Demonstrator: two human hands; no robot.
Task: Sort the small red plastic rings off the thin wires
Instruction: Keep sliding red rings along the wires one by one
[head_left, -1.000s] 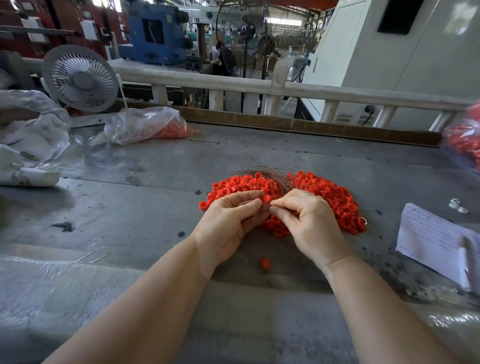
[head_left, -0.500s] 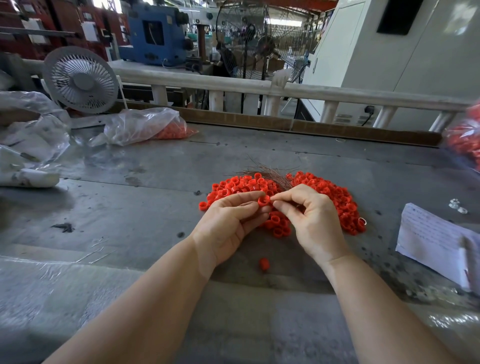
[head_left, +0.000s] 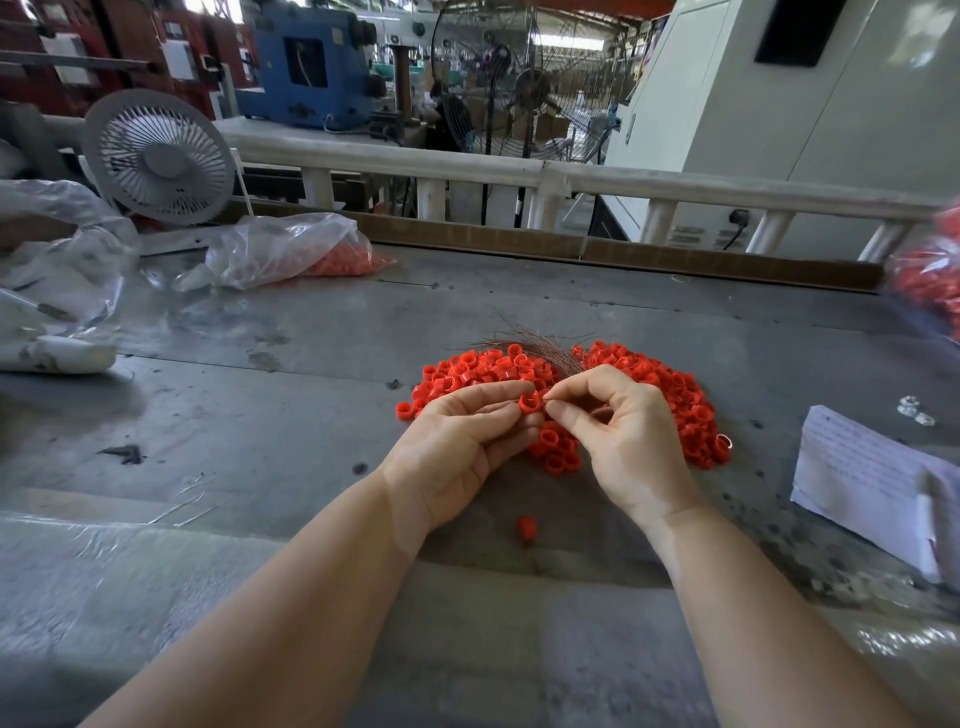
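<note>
Right, step in hand looks like pulling one ring (head_left: 529, 401) off a wire. L hand (head_left: 457, 441) pinches that ring btwn thumb and forefinger tips, other fingers loosely curled under. R hand (head_left: 618, 441) has thumb and forefinger pinched narrow right beside the ring, prob on a wire end, but the wire itself is too thin to see there; rest of its fingers curled in.

To do it well, my guess: hold ring steady w/ L, draw wire straight out along the ring's axis w/ R, no twisting, so it won't snag or bend. Keep both hands low over the pile (head_left: 649, 395) so a dropped ring lands w/ the rest.

Pile sits on the table (head_left: 260, 415) just beyond the hands; wire bundle (head_left: 535, 345) fans out at its far edge. One stray ring (head_left: 525, 529) lies nearer, btwn the wrists.

Containers: clear bag (head_left: 280, 249) far left, lying slack, w/ red rings at its right end. Second bag (head_left: 930, 275) at right edge, blurred, red inside.
</note>
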